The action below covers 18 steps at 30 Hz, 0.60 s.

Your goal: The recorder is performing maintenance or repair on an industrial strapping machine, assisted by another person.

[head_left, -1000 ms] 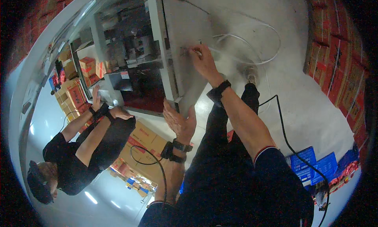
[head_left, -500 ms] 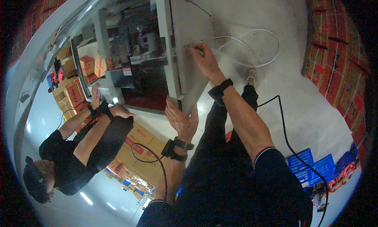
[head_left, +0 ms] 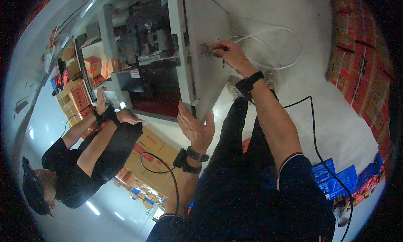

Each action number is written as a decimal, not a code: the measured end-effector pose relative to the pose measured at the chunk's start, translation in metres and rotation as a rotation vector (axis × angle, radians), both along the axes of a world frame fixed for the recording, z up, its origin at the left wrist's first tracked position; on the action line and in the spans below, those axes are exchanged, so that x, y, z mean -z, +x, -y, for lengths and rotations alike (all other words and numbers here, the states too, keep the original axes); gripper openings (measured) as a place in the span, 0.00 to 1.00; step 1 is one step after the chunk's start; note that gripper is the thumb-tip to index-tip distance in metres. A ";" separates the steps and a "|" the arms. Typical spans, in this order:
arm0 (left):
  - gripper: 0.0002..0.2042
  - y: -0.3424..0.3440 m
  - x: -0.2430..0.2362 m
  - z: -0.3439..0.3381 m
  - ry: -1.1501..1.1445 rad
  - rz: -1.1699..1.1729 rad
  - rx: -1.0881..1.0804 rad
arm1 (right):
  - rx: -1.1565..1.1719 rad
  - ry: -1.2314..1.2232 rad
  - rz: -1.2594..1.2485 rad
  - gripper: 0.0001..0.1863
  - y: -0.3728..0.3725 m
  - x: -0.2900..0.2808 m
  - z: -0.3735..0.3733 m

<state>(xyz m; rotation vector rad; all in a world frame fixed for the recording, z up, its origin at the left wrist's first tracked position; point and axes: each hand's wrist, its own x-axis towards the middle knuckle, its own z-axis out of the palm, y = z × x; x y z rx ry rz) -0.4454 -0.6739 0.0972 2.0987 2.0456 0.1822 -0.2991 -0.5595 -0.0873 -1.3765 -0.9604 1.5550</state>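
Note:
A large grey-framed machine cabinet (head_left: 183, 69) with a clear window fills the upper left, dark machinery showing inside. My left hand (head_left: 195, 128) lies against its lower corner, fingers stretched out and thumb apart. Beside the pale side panel (head_left: 205, 15) is my right hand (head_left: 233, 55), its fingers curled together. A small dark bit shows just under those fingertips; what it is I cannot make out. Close to them, a small dark mark or fitting (head_left: 204, 48) sits on the panel. Both my wrists wear black bands.
A co-worker (head_left: 75, 166) in black at the left has both hands on the cabinet's lower edge. A white hose (head_left: 300, 44) loops on the floor (head_left: 319, 103). Stacked red-brown cartons (head_left: 357, 74) line the right, blue crates (head_left: 342, 181) below them. A black cable (head_left: 314, 128) trails past my right arm.
My right hand has moved to the right, a little away from the side panel, fingers still curled. My left hand stays at the cabinet corner. The co-worker's hands have barely moved.

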 end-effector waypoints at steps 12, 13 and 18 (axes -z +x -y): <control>0.41 -0.013 0.013 0.011 0.008 -0.054 -0.002 | -0.168 0.087 -0.059 0.09 0.016 0.001 -0.019; 0.41 -0.013 0.012 0.010 0.002 -0.057 -0.004 | -0.185 0.095 -0.057 0.09 0.018 -0.001 -0.019; 0.40 -0.015 0.009 0.009 0.007 -0.013 0.035 | -0.123 -0.015 -0.183 0.09 0.014 -0.003 -0.011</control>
